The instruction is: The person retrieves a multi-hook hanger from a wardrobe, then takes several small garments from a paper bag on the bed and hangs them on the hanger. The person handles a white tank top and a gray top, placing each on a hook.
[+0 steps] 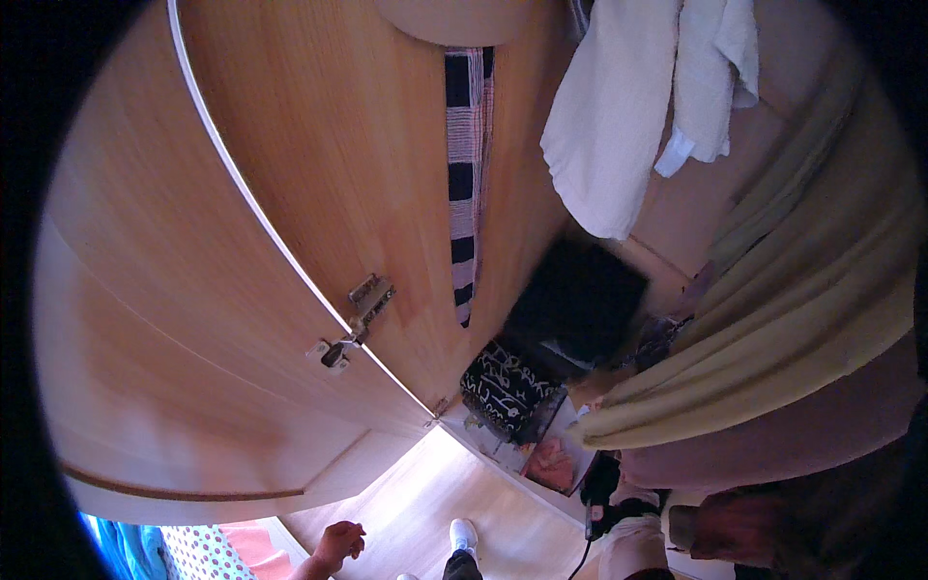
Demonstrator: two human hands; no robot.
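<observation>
My left hand hangs over the wood-look floor at the bottom, its fingers loosely bent and apart with nothing in them. At the lower right my right hand is beside a wardrobe's hanging clothes, with a black strap around it and a small device trailing a cable. Its fingers are dark and partly hidden, so I cannot tell whether they grip anything. Just above it hangs an olive-yellow garment, overlapping a pink one. Left of this hand, a crumpled salmon-pink cloth lies on the wardrobe's bottom.
The wardrobe door stands swung out on a metal hinge. Inside are a black bag with white script, a blurred black object, a hanging white cloth and a checked fabric. Polka-dot bedding sits lower left.
</observation>
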